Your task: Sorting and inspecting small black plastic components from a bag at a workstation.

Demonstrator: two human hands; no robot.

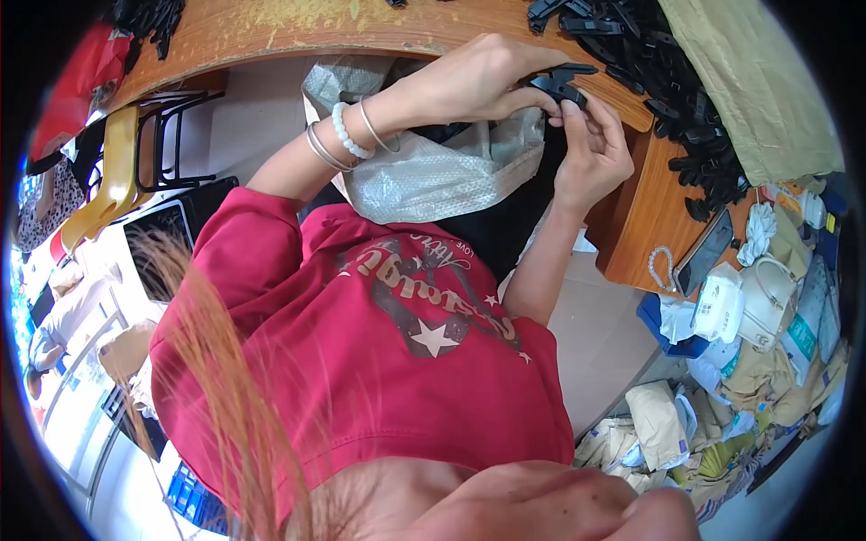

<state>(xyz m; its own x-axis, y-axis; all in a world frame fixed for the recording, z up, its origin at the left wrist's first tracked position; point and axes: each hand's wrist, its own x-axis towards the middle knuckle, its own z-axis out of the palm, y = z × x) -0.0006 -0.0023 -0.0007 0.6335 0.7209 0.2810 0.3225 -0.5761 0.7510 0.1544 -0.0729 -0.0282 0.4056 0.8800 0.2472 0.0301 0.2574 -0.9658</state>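
Note:
A small black plastic part (pixel 561 88), clip-like in shape, is held between my two hands over the edge of the wooden table. My left hand (pixel 492 79), with bracelets at its wrist, comes in from the left and pinches one side of it between thumb and fingers. From below, my right hand (pixel 594 149) grips the other side, its thumb up against the part and its fingers curled. Below the hands, a white woven sack (pixel 433 176) lies open at my lap; dark stuff shows inside, too shaded to name.
A heap of similar black parts (pixel 677 99) runs along the table (pixel 622 243) at the right, beside a brown paper sheet (pixel 758 81). A phone (pixel 705 252) and a beaded bracelet (pixel 663 269) lie nearby. Packages (pixel 658 424) pile up at lower right; a yellow chair (pixel 117 176) stands left.

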